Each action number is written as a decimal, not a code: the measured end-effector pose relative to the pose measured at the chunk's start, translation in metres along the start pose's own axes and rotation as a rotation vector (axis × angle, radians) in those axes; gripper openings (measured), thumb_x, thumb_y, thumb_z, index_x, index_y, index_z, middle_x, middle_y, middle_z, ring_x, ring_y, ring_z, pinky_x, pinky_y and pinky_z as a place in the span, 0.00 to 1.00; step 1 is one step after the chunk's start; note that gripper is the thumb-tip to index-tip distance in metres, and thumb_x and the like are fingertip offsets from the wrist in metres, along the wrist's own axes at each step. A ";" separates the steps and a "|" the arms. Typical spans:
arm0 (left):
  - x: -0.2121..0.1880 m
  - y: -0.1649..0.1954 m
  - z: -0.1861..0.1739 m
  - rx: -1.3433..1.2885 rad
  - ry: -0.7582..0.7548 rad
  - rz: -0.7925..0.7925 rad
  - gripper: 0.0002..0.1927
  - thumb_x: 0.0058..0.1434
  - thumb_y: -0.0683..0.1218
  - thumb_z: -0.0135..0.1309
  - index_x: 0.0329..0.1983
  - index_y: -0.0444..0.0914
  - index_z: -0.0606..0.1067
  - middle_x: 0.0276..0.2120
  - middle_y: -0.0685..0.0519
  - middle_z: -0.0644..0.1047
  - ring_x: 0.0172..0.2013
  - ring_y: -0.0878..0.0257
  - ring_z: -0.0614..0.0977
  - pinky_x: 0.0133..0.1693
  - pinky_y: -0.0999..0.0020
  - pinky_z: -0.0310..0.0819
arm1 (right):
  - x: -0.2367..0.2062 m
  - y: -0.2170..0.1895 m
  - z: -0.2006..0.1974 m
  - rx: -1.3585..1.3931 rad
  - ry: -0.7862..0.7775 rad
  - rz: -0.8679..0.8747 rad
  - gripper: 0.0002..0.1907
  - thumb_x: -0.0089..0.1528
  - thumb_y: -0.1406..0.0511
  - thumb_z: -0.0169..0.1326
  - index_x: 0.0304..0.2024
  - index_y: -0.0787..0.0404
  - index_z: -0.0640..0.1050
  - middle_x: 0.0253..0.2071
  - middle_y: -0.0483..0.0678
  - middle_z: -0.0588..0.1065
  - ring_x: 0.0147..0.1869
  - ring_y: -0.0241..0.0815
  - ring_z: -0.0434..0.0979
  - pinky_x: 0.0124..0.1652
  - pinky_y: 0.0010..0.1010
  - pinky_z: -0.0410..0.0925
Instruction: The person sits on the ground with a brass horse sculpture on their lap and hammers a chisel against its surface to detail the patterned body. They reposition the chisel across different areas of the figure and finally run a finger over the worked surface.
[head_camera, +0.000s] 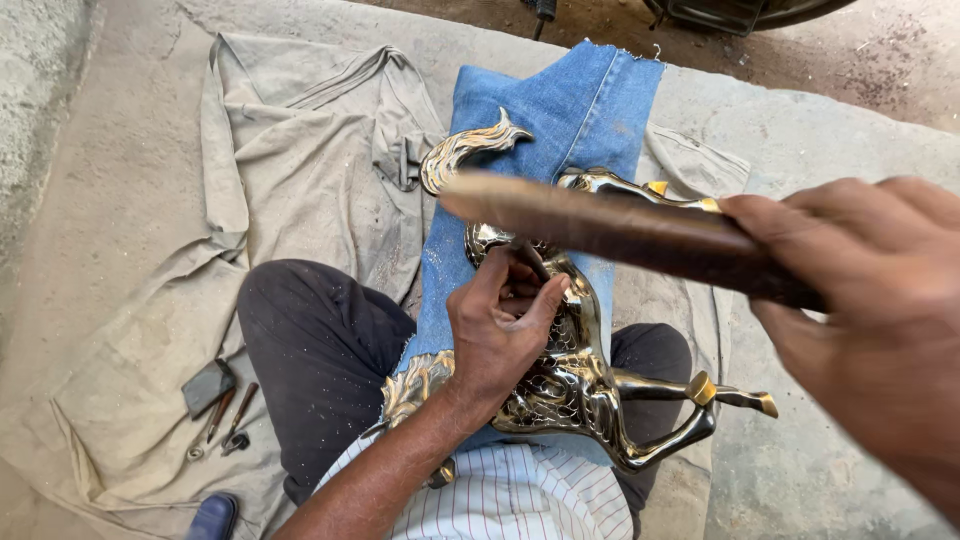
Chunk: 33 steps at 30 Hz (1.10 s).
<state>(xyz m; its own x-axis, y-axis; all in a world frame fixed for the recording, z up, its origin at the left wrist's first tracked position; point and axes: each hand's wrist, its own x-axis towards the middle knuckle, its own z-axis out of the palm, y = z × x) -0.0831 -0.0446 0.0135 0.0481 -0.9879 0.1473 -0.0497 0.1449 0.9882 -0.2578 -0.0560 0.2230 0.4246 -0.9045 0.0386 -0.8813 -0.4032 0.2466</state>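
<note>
A shiny brass horse figure (585, 385) lies across my lap on a strip of blue denim (570, 100), its curled tail (470, 150) pointing away from me and its legs to the right. My left hand (495, 335) rests on the horse's body and pinches a thin dark metal punch (530, 260) against it. My right hand (865, 310) is raised near the camera and grips a dark wooden stick (600, 225), which is blurred and hangs above the punch.
A crumpled grey cloth (290, 150) covers the concrete floor under me. Small hand tools and a dark block (215, 400) lie on it at my left knee. A blue shoe tip (215, 517) shows at the bottom left. Dark machine parts (720, 12) stand at the top edge.
</note>
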 end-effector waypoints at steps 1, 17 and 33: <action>-0.001 0.000 -0.001 0.022 0.001 0.014 0.12 0.62 0.42 0.65 0.43 0.33 0.74 0.33 0.49 0.82 0.35 0.63 0.88 0.36 0.71 0.89 | -0.002 0.004 0.002 0.189 0.021 0.046 0.26 0.52 0.67 0.67 0.54 0.63 0.81 0.38 0.54 0.80 0.36 0.44 0.79 0.40 0.35 0.74; -0.007 -0.004 0.007 0.073 -0.046 0.101 0.13 0.65 0.43 0.64 0.46 0.34 0.72 0.36 0.49 0.82 0.39 0.62 0.89 0.37 0.71 0.90 | -0.028 -0.006 0.014 0.005 -0.112 0.124 0.39 0.52 0.67 0.65 0.67 0.50 0.76 0.37 0.48 0.81 0.37 0.45 0.82 0.37 0.36 0.75; 0.007 -0.007 0.012 0.201 -0.125 0.090 0.17 0.62 0.45 0.66 0.49 0.33 0.75 0.35 0.48 0.81 0.35 0.61 0.87 0.35 0.69 0.85 | -0.017 0.014 0.033 -0.059 -0.339 0.225 0.36 0.55 0.64 0.65 0.68 0.50 0.75 0.35 0.44 0.80 0.31 0.36 0.82 0.36 0.29 0.78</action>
<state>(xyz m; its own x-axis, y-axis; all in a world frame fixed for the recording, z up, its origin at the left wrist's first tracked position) -0.0945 -0.0530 0.0070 -0.0885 -0.9724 0.2161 -0.2459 0.2315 0.9412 -0.2840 -0.0513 0.1942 0.1213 -0.9678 -0.2207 -0.9267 -0.1901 0.3242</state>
